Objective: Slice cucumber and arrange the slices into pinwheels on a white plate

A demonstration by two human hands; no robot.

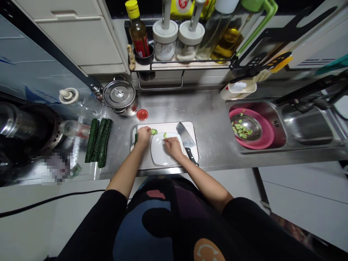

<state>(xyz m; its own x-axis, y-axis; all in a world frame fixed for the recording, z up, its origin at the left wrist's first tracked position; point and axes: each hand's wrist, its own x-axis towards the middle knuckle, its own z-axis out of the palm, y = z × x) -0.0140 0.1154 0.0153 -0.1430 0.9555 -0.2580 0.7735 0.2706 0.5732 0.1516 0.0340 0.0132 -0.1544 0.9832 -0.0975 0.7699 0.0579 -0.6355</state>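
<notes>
Countertop (pixel 212 123) of bare steel runs the full width in front of you. The sink (pixel 307 127) is set into its right end, and a pink basin (pixel 265 139) there holds a steel bowl (pixel 254 125) of green cut pieces.

A white cutting board (pixel 168 127) lies straight ahead of you with a white plate (pixel 163 156) on it. A lidded steel pot (pixel 119 95) stands back left. Three whole cucumbers (pixel 98 142) lie side by side on the counter, left of the board and apart from it.

The cleaver (pixel 185 137) lies on the board just right of the plate, with its handle toward you, close beside your right wrist.

Your left hand (pixel 143 136) rests curled on the board's left end, and a cucumber stub (pixel 136 139) shows at its outer side. You cannot tell whether the fingers grip it. Your right hand (pixel 172 146) is over the plate with its fingertips pinched on a slice (pixel 165 135) at the far rim. A loose slice (pixel 153 131) lies between your hands. A small red dish (pixel 142 114) sits behind the board.

On the shelf, the yellow-capped bottle (pixel 138 34) has a red label, and a yellow packet (pixel 185 7) carries red print. Both are too small to read.
</notes>
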